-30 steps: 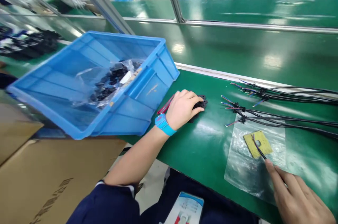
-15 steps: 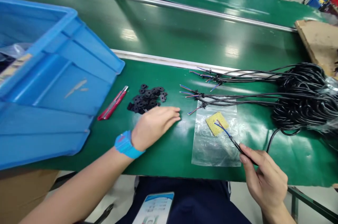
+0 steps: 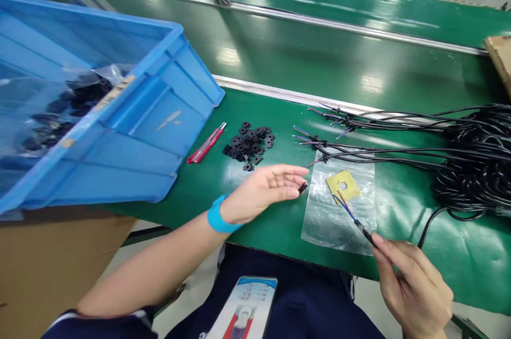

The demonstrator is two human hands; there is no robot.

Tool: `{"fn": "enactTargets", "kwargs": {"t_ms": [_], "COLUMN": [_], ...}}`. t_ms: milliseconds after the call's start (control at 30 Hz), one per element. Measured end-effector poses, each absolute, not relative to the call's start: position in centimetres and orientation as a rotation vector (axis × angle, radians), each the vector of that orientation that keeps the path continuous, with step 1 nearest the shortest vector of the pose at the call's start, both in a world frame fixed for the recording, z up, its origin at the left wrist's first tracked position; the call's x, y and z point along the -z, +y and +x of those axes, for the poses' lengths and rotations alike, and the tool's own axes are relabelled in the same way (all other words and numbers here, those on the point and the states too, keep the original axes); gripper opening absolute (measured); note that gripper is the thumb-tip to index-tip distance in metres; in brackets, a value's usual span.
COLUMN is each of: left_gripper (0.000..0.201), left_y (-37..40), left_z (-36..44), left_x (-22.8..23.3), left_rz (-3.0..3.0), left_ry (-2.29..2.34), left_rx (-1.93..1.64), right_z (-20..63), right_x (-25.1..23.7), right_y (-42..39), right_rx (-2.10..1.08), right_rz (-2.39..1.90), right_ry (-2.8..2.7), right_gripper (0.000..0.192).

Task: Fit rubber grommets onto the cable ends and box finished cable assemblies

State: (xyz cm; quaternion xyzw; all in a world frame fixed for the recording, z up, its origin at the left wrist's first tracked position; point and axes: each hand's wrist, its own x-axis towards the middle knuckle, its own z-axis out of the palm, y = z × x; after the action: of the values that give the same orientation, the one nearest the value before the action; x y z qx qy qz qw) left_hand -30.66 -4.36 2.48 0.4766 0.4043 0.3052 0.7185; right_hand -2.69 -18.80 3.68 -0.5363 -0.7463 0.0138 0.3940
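Note:
My left hand (image 3: pixel 273 190), with a blue band at the wrist, pinches a small black rubber piece (image 3: pixel 303 188) between thumb and fingers. Behind it lies a pile of similar black pieces (image 3: pixel 249 143), flat with holes. My right hand (image 3: pixel 415 280) grips a black cable (image 3: pixel 364 232) close to its stripped end, where thin blue and brown wires (image 3: pixel 345 206) stick out. Those wires hover over a yellow sponge (image 3: pixel 351 183) with a round hole, which rests on a clear plastic bag (image 3: pixel 327 227). A gap separates the piece from the wire ends.
A big blue bin (image 3: pixel 139 115) with bagged black parts stands at the left. Beside it lies a red utility knife (image 3: pixel 206 143). Several cables with black pieces near their wire ends (image 3: pixel 325 143) run to a coiled bundle (image 3: pixel 475 179) at the right. A cardboard box (image 3: pixel 499 57) is at the far right.
My left hand has moved from the pile's edge toward the right, and a black rubber piece now shows in its fingers. My right hand still holds the cable. The view has shifted left.

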Motion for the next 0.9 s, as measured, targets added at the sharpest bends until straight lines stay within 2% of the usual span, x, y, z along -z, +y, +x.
{"fn": "enactTargets", "kwargs": {"t_ms": [100, 267, 467, 600, 733, 900], "left_gripper": [0.043, 0.04, 0.04, 0.04, 0.039, 0.038], "left_y": [-7.2, -9.0, -9.1, -9.2, -8.9, -9.1], "left_z": [-28.4, -26.4, -25.8, -25.6, -25.8, -25.8], "left_x": [-2.7, -2.5, -2.5, -2.6, -2.6, -2.6], "left_rz": [0.535, 0.299, 0.26, 0.294, 0.453, 0.71], "left_ry": [0.71, 0.672, 0.694, 0.707, 0.722, 0.74], "left_rx": [-0.707, -0.701, -0.714, -0.733, -0.752, -0.624], "right_z": [-2.8, -2.7, -2.9, -3.1, -2.7, -2.8], "right_x": [-3.7, -3.6, -3.6, -3.8, -4.1, -4.8], "right_y": [-18.8, -19.1, -19.3, -19.3, -19.4, -18.9], "right_rx": [-0.008, -0.04, -0.083, -0.12, -0.239, -0.285], "right_rz": [-1.301, -1.245, -1.217, -1.238, -1.264, -1.305], "right_ry": [-1.923, -1.966, -1.995, -1.989, -1.985, -1.956], "right_gripper": [0.065, 0.066, 0.062, 0.052, 0.043, 0.041]}}
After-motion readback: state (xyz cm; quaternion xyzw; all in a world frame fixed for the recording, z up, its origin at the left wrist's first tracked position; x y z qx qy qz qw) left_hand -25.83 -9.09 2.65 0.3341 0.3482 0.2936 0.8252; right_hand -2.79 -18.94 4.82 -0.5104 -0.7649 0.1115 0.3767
